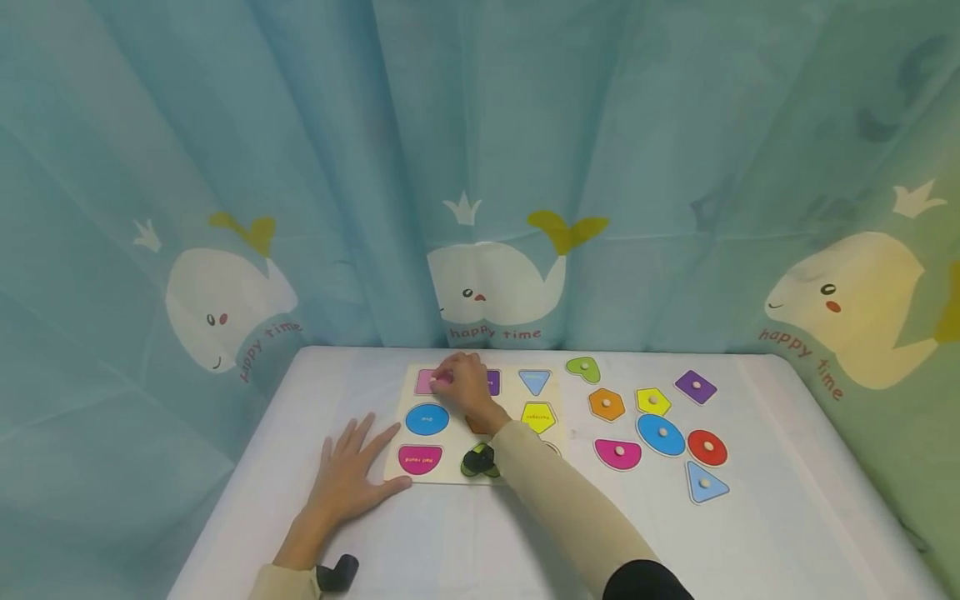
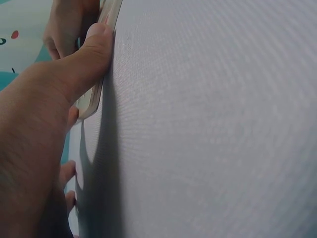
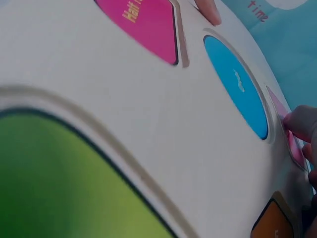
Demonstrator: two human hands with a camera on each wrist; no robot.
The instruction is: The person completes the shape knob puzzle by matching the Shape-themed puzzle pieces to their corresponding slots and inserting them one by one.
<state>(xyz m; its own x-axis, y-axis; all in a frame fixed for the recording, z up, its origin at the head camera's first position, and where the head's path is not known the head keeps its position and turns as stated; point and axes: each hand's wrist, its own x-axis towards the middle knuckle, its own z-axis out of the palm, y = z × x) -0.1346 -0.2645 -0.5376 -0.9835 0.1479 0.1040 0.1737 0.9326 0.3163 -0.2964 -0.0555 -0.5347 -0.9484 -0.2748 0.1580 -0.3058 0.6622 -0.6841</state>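
Note:
A flat puzzle board [image 1: 462, 395] with coloured, labelled shape recesses lies on the table. Over its far left corner my right hand [image 1: 467, 385] pinches a pink square puzzle piece [image 3: 295, 148], which lies at the pink square place [image 1: 423, 382]. The fingers cover part of the piece. Spread beside the board's left edge, my left hand [image 1: 347, 477] has its thumb [image 2: 94, 47] against the near left corner. Around the right hand are the blue oval recess [image 3: 235, 84], the magenta half-round recess [image 1: 420, 459] and the partly hidden orange recess [image 3: 273, 220].
Right of the board lie several loose knobbed pieces, among them a green heart [image 1: 582, 369], an orange hexagon [image 1: 600, 408], a blue oval [image 1: 654, 440] and a red circle [image 1: 707, 454]. A curtain [image 1: 360, 167] with whale prints hangs behind the table.

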